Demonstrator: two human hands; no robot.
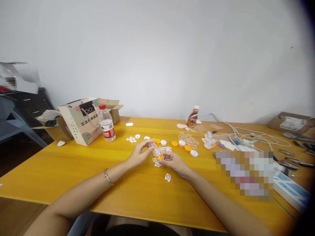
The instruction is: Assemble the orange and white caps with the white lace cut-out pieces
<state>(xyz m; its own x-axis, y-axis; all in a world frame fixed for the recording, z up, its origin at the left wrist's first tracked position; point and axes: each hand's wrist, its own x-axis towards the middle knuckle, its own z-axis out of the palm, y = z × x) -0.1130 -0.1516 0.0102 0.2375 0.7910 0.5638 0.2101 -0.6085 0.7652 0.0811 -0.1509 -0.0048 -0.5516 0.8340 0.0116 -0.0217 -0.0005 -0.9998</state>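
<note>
My left hand [139,152] and my right hand [174,161] meet over the middle of the yellow table [73,170]. The left fingers pinch a small clear plastic piece [154,147], held tilted. Just below it, the right fingers grip a small orange and white part [159,157]. White lace-like cutouts [164,149] lie on the table under and beside the hands, and one more cutout [167,177] rests nearer to me. A thin bracelet [107,176] circles my left wrist.
Orange and white round caps [181,143] and clear cups [190,140] lie behind the hands. A water bottle [107,123], paper bag [82,120] and cardboard boxes stand at left. A brown drink bottle [193,117], white cables [256,136] and tools [292,160] are at right.
</note>
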